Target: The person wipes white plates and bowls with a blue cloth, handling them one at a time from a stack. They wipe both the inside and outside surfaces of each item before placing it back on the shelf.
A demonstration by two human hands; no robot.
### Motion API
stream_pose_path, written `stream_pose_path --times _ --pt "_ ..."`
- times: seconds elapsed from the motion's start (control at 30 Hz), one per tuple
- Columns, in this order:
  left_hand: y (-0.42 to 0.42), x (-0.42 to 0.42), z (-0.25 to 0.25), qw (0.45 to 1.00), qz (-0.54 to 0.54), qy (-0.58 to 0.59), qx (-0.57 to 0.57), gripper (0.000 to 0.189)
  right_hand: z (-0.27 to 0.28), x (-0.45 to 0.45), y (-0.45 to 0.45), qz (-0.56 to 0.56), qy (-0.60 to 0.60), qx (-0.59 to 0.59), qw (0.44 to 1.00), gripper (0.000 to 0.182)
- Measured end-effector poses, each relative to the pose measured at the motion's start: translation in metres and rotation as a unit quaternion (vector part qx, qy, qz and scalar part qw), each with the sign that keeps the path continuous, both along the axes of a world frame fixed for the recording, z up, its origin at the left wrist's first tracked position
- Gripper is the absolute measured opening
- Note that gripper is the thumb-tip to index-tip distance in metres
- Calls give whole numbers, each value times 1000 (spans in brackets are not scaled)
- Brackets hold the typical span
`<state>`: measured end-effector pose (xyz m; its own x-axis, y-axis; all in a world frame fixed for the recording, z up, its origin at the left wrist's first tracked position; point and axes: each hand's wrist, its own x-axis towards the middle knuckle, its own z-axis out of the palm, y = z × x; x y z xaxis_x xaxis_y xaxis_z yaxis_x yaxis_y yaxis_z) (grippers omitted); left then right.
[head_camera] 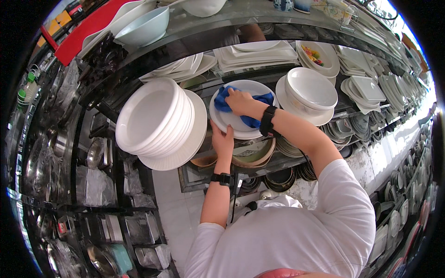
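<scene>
A white oval plate (227, 122) lies before me on a glass shelf. My left hand (223, 139) grips its near left rim, with the thumb on top. In my right hand (240, 101) is a bunched blue cloth (222, 100), pressed against the inside of the plate. Part of the cloth spreads out under my wrist to the right. To the left stands a tall stack of white deep plates (149, 114), resting on a wider ribbed plate (198, 135). On the right, white bowls (311, 87) are stacked on another plate.
Below the shelf are a brown-rimmed green dish (253, 153) and dark round pans (280, 179). A pale blue bowl (144, 27) sits on the upper shelf. Racks with plastic-wrapped metalware (94, 186) run along the left. More plates (396, 87) fill shelves on the right.
</scene>
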<state>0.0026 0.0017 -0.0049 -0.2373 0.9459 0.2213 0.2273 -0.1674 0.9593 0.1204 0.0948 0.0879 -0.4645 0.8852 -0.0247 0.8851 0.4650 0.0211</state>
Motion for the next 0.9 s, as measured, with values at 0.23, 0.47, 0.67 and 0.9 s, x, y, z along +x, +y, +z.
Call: stream_pose_path --times 0.23,0.47,0.67,0.9 --pt "7 -2 -14 999 9 12 35 75 10 18 -21 169 8 -54 984 34" --pt "1 1 -3 1000 -20 -19 -1 72 10 7 8 177 -41 90 979 24" --pt "-10 5 24 996 4 25 -91 67 -2 21 32 47 -141 147 978 22" --pt "-9 10 12 996 63 49 -34 66 6 43 12 9 -329 121 936 23"
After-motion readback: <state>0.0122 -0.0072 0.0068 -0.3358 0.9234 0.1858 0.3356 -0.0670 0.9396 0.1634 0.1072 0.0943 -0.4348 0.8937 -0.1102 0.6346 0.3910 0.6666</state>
